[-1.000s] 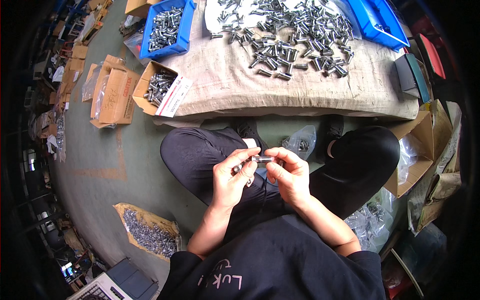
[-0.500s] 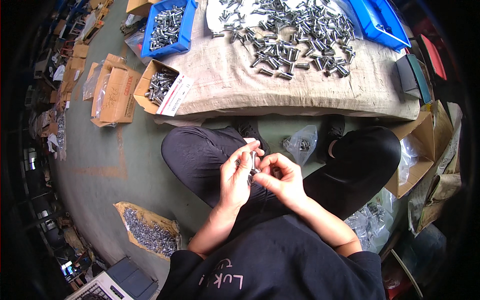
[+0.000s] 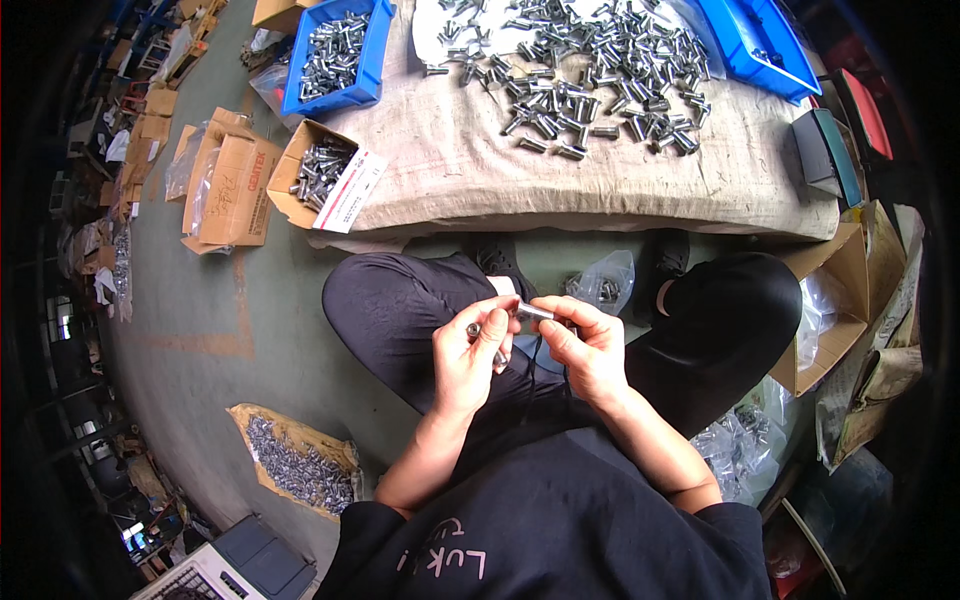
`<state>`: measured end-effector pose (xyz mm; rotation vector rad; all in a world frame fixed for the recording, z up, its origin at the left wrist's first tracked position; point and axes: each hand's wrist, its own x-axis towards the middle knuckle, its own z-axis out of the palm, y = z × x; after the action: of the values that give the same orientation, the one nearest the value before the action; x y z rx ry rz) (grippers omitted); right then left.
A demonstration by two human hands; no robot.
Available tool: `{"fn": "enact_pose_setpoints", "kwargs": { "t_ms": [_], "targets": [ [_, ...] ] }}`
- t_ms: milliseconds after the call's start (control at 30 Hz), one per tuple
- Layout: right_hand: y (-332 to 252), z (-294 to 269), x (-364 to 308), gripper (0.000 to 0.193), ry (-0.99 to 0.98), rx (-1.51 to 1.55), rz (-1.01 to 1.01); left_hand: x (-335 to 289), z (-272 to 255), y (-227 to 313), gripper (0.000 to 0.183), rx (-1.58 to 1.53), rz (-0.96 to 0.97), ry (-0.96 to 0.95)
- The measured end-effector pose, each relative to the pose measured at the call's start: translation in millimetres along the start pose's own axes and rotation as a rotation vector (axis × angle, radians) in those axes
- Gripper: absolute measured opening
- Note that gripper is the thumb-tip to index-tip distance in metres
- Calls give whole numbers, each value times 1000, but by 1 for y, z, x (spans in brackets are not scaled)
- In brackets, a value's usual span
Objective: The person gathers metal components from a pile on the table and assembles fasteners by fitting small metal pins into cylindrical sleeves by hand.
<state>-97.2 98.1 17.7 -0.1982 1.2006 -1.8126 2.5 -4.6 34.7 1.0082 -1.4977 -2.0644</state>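
Note:
In front of my lap a shiny metal bolt [image 3: 535,311] with a wide head is held almost level between both hands. My right hand [image 3: 592,358] pinches its shank between thumb and fingers. The fingertips of my left hand [image 3: 466,362] meet its other end. More small metal pieces show in the curled left hand: one beside the thumb [image 3: 473,329] and another below the fingers [image 3: 501,357]. On the cloth-covered table [image 3: 440,170] ahead lies a wide heap of similar bolts [image 3: 590,85].
A blue bin [image 3: 372,75] and an open carton [image 3: 285,190], both holding bolts, stand at the table's left. Another blue bin [image 3: 735,65] sits far right. A clear bag [image 3: 612,275] lies between my feet. Small metal parts [image 3: 300,460] fill a flat carton at lower left.
My right hand has shifted slightly right and turned. The bolt has gone from near upright to almost level between the hands, which are now a little farther apart.

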Motion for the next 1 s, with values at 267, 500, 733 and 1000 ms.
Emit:
{"fn": "enact_pose_setpoints", "kwargs": {
  "t_ms": [267,500,733,1000],
  "targets": [
    [3,-2,0,25,-53,-75,-130,-1,-1,3,26,-47,-49,-35],
    [6,-4,0,24,-14,130,43,-1,0,6,26,-44,-36,-54],
    [4,0,-1,22,-41,24,-100,-1,-6,1,28,-86,-77,-84],
    [8,-8,1,17,-41,385,101,-2,1,5,30,-9,-32,-97]
  ]
}}
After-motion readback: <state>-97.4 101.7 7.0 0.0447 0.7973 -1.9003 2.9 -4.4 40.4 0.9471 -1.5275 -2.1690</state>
